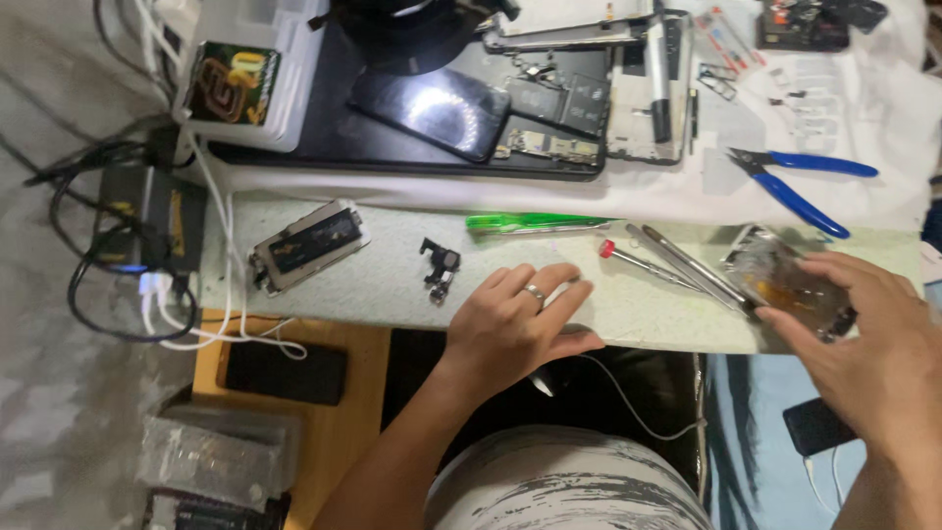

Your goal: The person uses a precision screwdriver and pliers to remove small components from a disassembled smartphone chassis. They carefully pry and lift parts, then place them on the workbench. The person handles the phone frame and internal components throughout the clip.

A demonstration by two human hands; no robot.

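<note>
Phone part (790, 285) | right hand (863, 344) fingers curled over it, pinning it to surface (392, 285) | left hand (515, 324) open, empty, flat for bracing | tweezers (687, 265) within reach

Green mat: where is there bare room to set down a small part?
Free: green mat between the phone frame and the small black part. Crowded: right end, with tweezers, red-tipped screwdriver and right hand. Left hand covers the middle.

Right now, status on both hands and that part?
Left hand flat on bench, empty. Right hand gripping shiny phone part. Metal tools lying right beside it.
</note>
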